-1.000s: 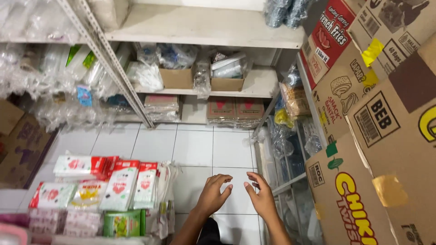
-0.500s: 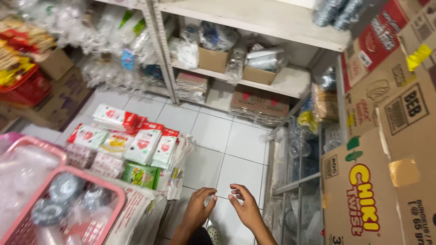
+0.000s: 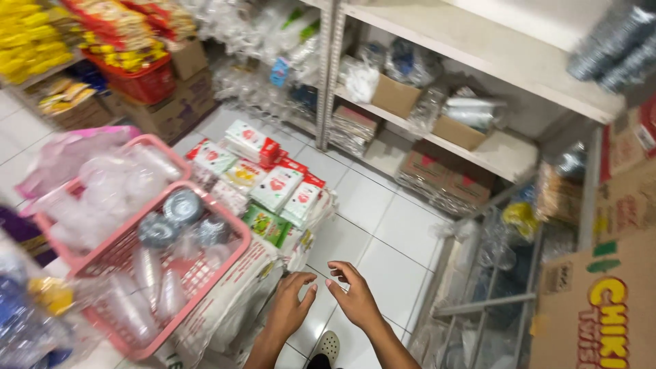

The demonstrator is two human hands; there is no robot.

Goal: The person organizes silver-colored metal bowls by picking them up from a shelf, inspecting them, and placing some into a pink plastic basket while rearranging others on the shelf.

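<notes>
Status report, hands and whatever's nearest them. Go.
Left hand open, empty, over the floor. Right hand open, empty, beside it. Nearest: pink basket of plastic cups and stacked packets, left of the hands. Nothing between the hands.

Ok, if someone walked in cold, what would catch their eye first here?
Probably the pink basket at lower left, piled with clear plastic cups and bags. Next, the stack of red, white and green packets on the tiled floor at centre. The left hand and right hand hover empty, low in the middle.

pink baskets (image 3: 225,263), white floor tiles (image 3: 383,225), red-white & green pkgs (image 3: 273,188), brown box w/ yellow-red print (image 3: 601,307)
</notes>
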